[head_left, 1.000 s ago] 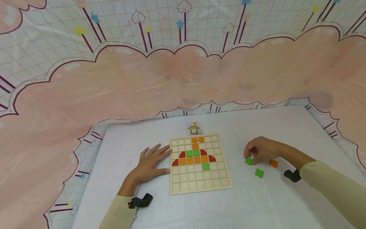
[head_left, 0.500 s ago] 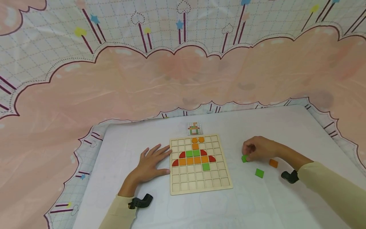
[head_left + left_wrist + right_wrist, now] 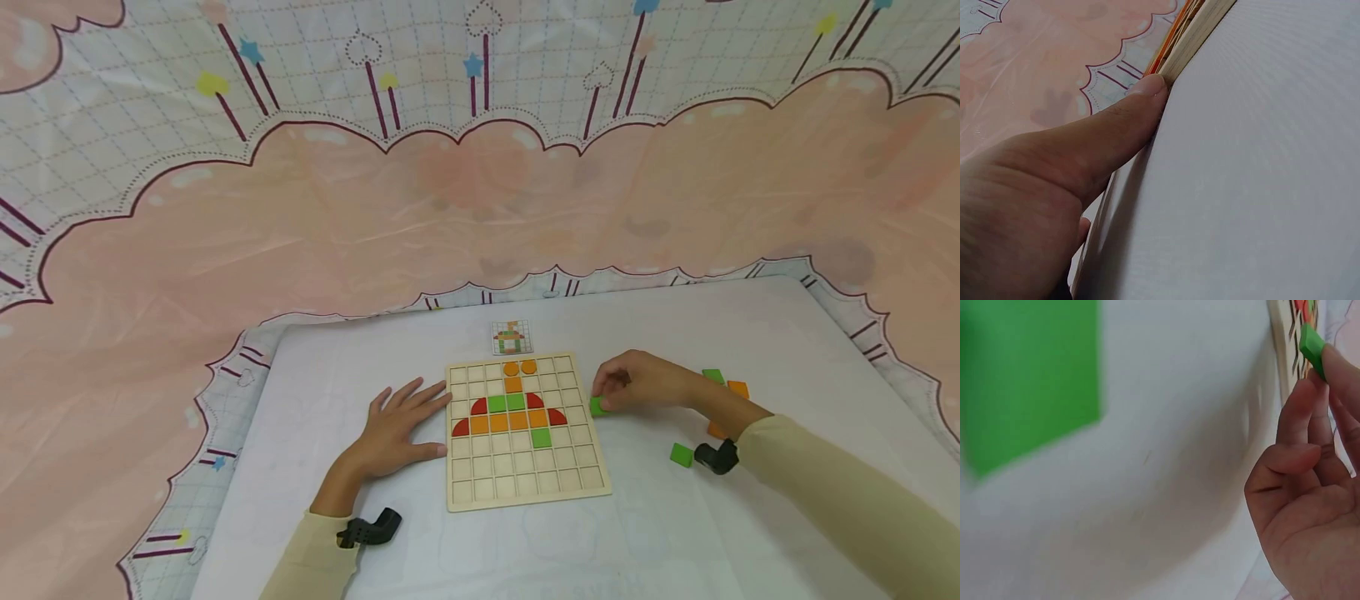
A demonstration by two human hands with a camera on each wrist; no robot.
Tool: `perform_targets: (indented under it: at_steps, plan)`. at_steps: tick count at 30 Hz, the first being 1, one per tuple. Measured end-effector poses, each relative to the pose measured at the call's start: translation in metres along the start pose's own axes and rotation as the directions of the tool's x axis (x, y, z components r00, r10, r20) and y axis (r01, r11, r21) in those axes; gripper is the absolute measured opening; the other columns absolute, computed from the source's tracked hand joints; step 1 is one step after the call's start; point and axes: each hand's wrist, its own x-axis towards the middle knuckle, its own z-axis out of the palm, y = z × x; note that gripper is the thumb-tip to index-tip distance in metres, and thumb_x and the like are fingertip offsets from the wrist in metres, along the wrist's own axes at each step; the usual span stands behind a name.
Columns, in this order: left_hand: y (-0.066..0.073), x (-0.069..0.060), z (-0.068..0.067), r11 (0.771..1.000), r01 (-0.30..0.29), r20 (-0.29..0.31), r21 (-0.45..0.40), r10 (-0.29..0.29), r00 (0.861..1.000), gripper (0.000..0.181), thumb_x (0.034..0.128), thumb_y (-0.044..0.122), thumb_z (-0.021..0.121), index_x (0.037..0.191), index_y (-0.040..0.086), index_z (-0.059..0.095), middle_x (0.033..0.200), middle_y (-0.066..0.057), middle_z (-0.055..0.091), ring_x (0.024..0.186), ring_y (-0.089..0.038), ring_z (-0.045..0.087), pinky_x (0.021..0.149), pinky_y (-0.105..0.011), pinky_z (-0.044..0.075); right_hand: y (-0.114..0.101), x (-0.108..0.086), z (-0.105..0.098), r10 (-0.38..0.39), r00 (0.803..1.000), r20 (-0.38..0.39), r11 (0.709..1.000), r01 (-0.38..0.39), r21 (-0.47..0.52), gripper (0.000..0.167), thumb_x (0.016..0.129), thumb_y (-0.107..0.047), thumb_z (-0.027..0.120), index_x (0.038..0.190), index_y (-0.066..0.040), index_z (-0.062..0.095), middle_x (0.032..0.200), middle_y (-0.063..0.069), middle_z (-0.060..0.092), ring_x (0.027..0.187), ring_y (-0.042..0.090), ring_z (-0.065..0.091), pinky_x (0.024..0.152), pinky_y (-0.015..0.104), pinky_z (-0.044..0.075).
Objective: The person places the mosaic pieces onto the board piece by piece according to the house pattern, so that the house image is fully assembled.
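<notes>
A wooden grid board (image 3: 491, 487) lies flat in the middle of the table, with red, orange and green pieces set in its upper and middle cells. At its left edge my left hand (image 3: 397, 429) rests with fingers spread; in the left wrist view the thumb (image 3: 1116, 125) touches the board's side. Between thumb and fingertips my right hand (image 3: 645, 381) pinches a green square tile (image 3: 1312, 345) just off the board's right edge. One green square (image 3: 541, 437) sits alone below the orange row. The right wrist view shows the pinched tile tilted.
Behind the board lies a small pattern card (image 3: 512, 337). To the right, around my right forearm, are loose tiles: a green tile (image 3: 682, 455), another green tile (image 3: 712, 376), an orange tile (image 3: 738, 389) and one partly covered orange tile (image 3: 716, 430). White cloth covers the table (image 3: 360, 350).
My right hand has carried the green tile left from the loose tiles to the board's right edge, uncovering tiles behind it. The left hand stays where it was.
</notes>
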Motion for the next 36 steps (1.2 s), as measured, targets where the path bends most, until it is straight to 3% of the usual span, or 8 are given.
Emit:
perform_targets:
  at_steps: [9,17,22,36]
  plan:
    - [0.001,0.001,-0.002,1.0,0.007,0.015,-0.003,-0.007,1.0,0.083,0.0849,0.054,0.076,0.157,0.028,0.043,0.167,0.003,0.034,0.159,-0.034,0.017,0.12,-0.069,0.004,-0.025,0.027,0.026,-0.044,0.999,0.008,0.995,0.043,0.088,0.013,0.089,-0.022,0.08,0.099,-0.017,0.075,0.087,-0.001,0.069,0.089,0.021,0.06,0.08,0.03,0.052]
    - [0.002,0.0,-0.002,1.0,0.004,0.01,-0.002,-0.004,1.0,0.082,0.0859,0.055,0.075,0.156,0.027,0.044,0.167,0.002,0.035,0.158,-0.035,0.018,0.12,-0.07,0.005,-0.055,0.045,0.056,-0.056,0.998,0.035,0.983,0.049,0.177,0.011,0.09,-0.02,0.079,0.099,-0.016,0.075,0.084,-0.001,0.074,0.076,0.016,0.064,0.07,0.028,0.054]
    - [0.003,0.0,-0.002,1.0,0.002,0.009,-0.014,-0.002,1.0,0.082,0.0855,0.055,0.075,0.156,0.027,0.044,0.167,0.002,0.035,0.158,-0.035,0.018,0.12,-0.07,0.005,-0.07,0.053,0.072,-0.078,0.996,0.047,0.976,0.066,0.207,0.011,0.091,-0.019,0.078,0.099,-0.013,0.075,0.081,0.003,0.075,0.066,0.015,0.066,0.066,0.028,0.059]
    - [0.004,0.0,-0.004,1.0,0.016,0.03,-0.016,-0.016,0.999,0.083,0.0855,0.053,0.076,0.157,0.028,0.042,0.168,0.003,0.032,0.159,-0.034,0.016,0.12,-0.069,0.004,-0.095,0.066,0.105,-0.095,0.994,0.054,0.932,0.07,0.357,0.007,0.089,-0.009,0.078,0.095,-0.007,0.074,0.08,0.009,0.074,0.07,0.022,0.074,0.064,0.03,0.061]
